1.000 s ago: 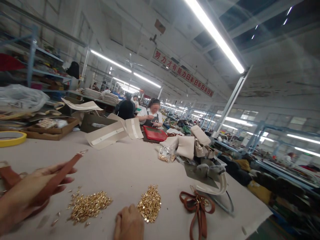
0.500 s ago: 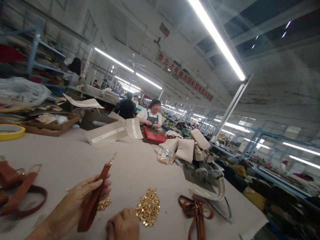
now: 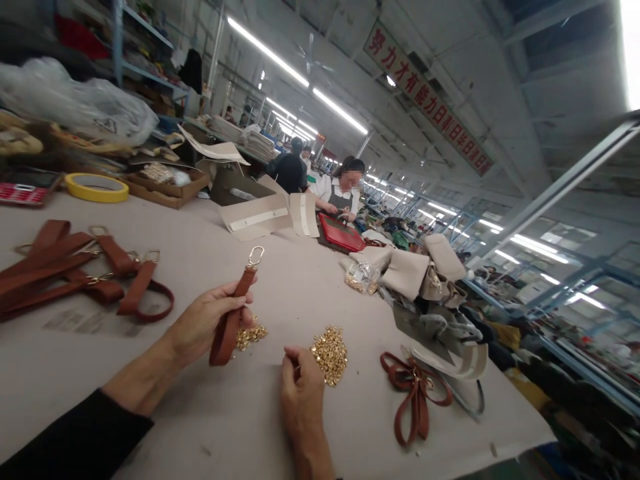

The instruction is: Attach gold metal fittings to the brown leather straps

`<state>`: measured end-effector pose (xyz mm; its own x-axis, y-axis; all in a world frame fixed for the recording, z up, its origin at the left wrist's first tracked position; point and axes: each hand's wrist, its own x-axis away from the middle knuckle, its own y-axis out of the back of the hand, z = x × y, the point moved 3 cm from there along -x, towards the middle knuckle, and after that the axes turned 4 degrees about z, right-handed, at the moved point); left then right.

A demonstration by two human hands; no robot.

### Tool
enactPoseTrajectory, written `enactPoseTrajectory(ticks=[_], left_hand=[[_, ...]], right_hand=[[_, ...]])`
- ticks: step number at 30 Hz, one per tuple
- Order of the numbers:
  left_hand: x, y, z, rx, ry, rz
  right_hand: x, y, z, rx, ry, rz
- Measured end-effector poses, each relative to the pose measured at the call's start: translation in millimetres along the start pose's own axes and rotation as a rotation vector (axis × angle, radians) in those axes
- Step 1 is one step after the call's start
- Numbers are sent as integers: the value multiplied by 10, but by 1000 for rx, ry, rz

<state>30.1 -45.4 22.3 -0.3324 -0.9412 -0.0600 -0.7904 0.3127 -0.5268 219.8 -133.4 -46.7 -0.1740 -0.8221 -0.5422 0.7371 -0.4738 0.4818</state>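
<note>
My left hand [image 3: 213,320] is closed around a brown leather strap [image 3: 227,335], whose gold oval ring [image 3: 257,256] points up and away. Partly behind that hand lies a small heap of gold metal pieces [image 3: 253,335]. Just left of a larger pile of gold rivet-like pieces [image 3: 331,355], my right hand [image 3: 303,383] has its fingers curled in a pinch; whatever is in them is hidden. More brown straps [image 3: 57,267] with gold fittings lie at the left, and looped brown straps [image 3: 416,397] lie at the right.
Yellow tape [image 3: 97,188], a cardboard tray [image 3: 167,190] and beige panels [image 3: 257,215] line the table's far side. Beige bags [image 3: 403,272] and a clear packet [image 3: 361,277] are piled at the right. Across the table, a person [image 3: 340,190] works by a red bag [image 3: 341,233].
The view has tilted down and turned left, showing more of the table. My right hand has come further into view beside the larger pile. The strap stays in my left hand.
</note>
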Motion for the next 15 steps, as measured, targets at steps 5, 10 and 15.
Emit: enactPoseTrajectory(ticks=[5, 10, 15], left_hand=[[-8, 76, 54, 20, -44, -57], [-31, 111, 129, -64, -6, -38], [-79, 197, 194, -33, 109, -142]], right_hand=[[-38, -82, 197, 42, 56, 239], [-217, -310, 525, 151, 63, 416], [-320, -679, 611, 336, 223, 428]])
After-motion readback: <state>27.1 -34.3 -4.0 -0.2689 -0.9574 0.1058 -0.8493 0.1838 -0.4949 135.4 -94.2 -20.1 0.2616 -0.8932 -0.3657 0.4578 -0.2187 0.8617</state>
